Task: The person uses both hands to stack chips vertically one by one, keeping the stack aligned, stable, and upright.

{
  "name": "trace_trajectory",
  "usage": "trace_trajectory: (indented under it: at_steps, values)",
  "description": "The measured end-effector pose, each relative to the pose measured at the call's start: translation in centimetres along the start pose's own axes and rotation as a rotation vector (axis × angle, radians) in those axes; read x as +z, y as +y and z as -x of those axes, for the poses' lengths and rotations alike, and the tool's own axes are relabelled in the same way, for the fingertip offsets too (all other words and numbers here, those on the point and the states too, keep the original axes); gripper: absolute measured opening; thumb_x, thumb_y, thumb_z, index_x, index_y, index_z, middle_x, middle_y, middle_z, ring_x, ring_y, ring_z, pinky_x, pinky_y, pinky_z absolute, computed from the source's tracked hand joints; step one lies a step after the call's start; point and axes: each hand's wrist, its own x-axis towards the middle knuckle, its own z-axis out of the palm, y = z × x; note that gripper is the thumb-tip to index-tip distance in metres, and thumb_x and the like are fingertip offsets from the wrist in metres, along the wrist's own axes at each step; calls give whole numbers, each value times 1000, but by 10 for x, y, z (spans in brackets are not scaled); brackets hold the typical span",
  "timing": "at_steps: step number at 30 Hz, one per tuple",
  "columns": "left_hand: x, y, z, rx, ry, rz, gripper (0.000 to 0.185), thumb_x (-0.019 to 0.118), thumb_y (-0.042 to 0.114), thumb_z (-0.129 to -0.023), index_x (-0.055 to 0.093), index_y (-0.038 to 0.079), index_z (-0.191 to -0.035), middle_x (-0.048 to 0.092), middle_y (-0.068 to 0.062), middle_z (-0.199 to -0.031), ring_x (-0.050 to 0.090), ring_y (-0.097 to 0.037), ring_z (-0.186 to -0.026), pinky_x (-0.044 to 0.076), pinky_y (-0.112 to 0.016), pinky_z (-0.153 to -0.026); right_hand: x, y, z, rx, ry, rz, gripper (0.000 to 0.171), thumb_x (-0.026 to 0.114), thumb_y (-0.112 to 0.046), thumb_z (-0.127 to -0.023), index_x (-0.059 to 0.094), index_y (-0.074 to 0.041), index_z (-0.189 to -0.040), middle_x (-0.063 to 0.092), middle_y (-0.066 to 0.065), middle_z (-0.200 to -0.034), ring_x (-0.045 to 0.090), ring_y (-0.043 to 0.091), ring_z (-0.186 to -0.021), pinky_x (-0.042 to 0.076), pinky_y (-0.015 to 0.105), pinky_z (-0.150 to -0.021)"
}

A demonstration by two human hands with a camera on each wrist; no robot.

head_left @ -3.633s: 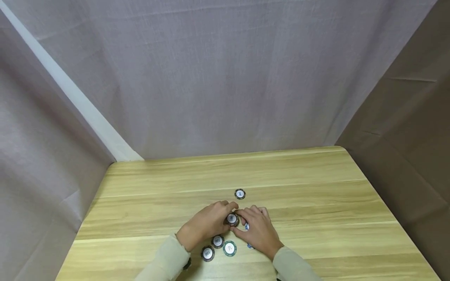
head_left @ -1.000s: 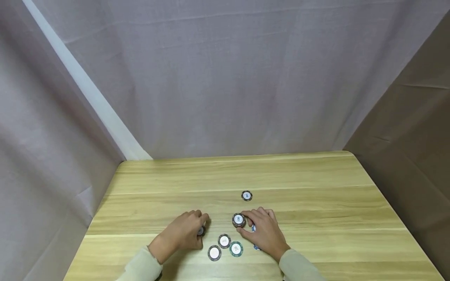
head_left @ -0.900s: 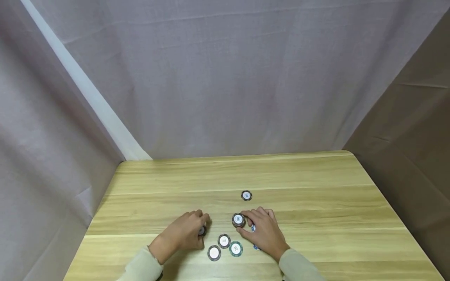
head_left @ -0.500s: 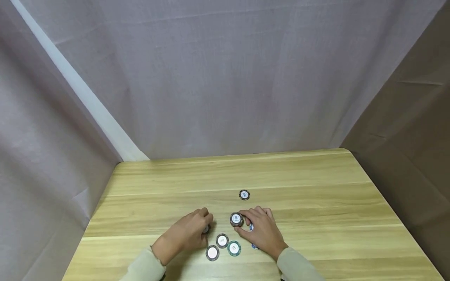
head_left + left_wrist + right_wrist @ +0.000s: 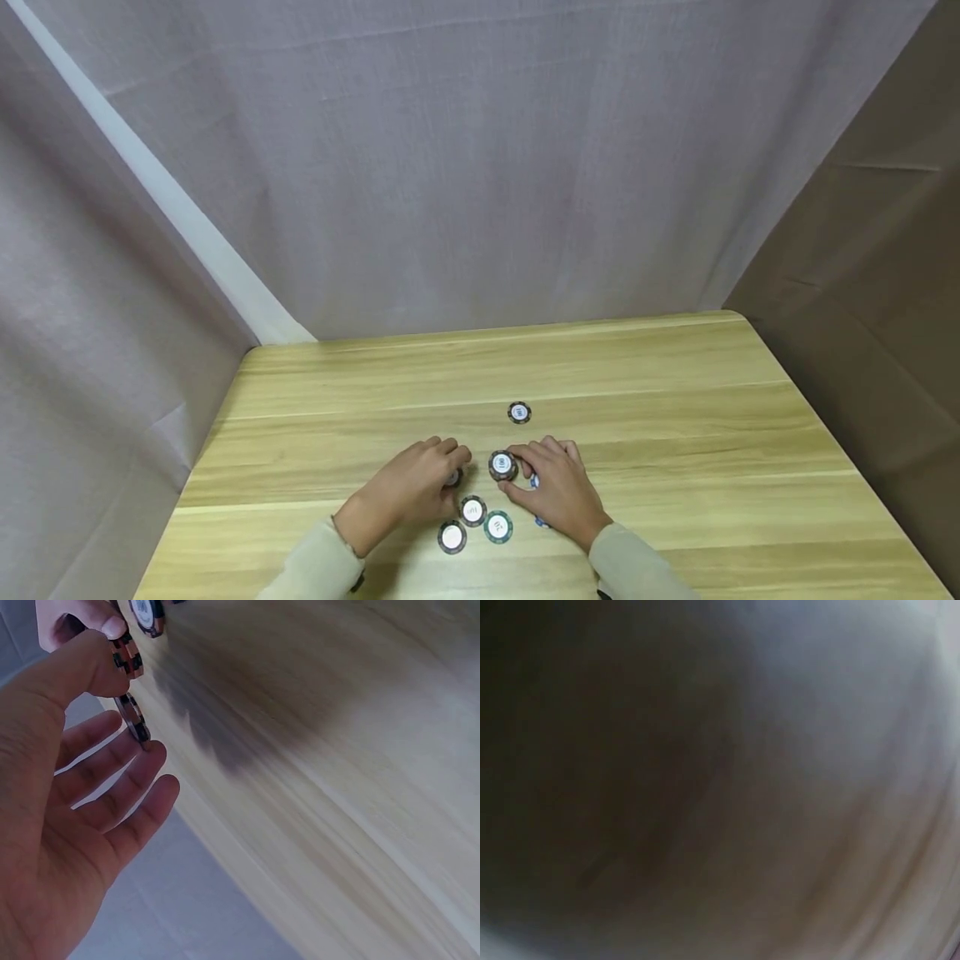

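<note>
In the head view my left hand (image 5: 420, 483) pinches a black poker chip (image 5: 453, 478) by its edge, mostly covered by the fingers. The left wrist view shows this chip (image 5: 133, 720) tilted, between the thumb and fingertips, above the table. My right hand (image 5: 555, 487) grips the right side of a short stack of black poker chips (image 5: 502, 465), its top one marked 100. The left hand is just left of that stack, apart from it. Near the hands lie two black chips (image 5: 472, 511) (image 5: 452, 537) and a green chip (image 5: 498, 527).
Another black chip (image 5: 519, 412) lies farther back on the wooden table (image 5: 315, 417). Blue chips (image 5: 542, 522) show partly from under the right hand. Grey curtains (image 5: 465, 167) stand behind the table. The right wrist view is dark and blurred.
Earlier both hands were at the stack; then the left hand stood off to the left with a chip. Over the last second it has moved right, closer to the stack. The right hand stays put.
</note>
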Motion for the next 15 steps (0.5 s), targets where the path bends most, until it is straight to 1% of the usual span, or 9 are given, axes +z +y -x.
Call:
trace_trajectory:
  at_steps: [2, 5, 8, 11, 15]
  values:
    - [1, 1, -3, -6, 4, 5, 46, 78, 15, -75, 67, 10, -119, 68, 0, -103, 65, -17, -91, 59, -31, -84, 0, 1, 0, -10, 13, 6, 49, 82, -58, -85, 75, -26, -121, 44, -25, -76, 38, 1, -81, 34, 32, -88]
    - [1, 3, -9, -14, 17, 29, 47, 75, 14, -79, 66, 8, -125, 69, -2, -108, 65, -17, -93, 59, -29, -84, 0, 1, 0, -15, 18, 11, 48, 82, -58, -85, 75, -27, -121, 44, -25, -76, 38, 1, -80, 33, 32, -87]
    - [0, 5, -14, -18, 52, 56, 49, 75, 14, -82, 65, 7, -130, 69, -4, -111, 65, -17, -95, 59, -28, -84, 0, 1, 0, -10, 7, 17, 47, 80, -59, -86, 75, -28, -121, 44, -25, -77, 38, 1, -81, 34, 32, -88]
    - [1, 7, -19, -17, 94, 71, 54, 76, 16, -83, 63, 6, -135, 70, -6, -116, 66, -18, -101, 59, -29, -90, 0, 1, 0, -2, -8, 20, 47, 79, -59, -87, 74, -28, -121, 44, -24, -77, 38, 2, -81, 34, 32, -88]
    - [4, 10, -26, -25, 137, 118, 55, 75, 18, -86, 62, 6, -138, 71, -6, -118, 67, -18, -105, 58, -30, -94, -2, 0, 1, 0, -19, 17, 45, 80, -59, -86, 74, -29, -120, 44, -24, -77, 38, 2, -81, 34, 33, -88]
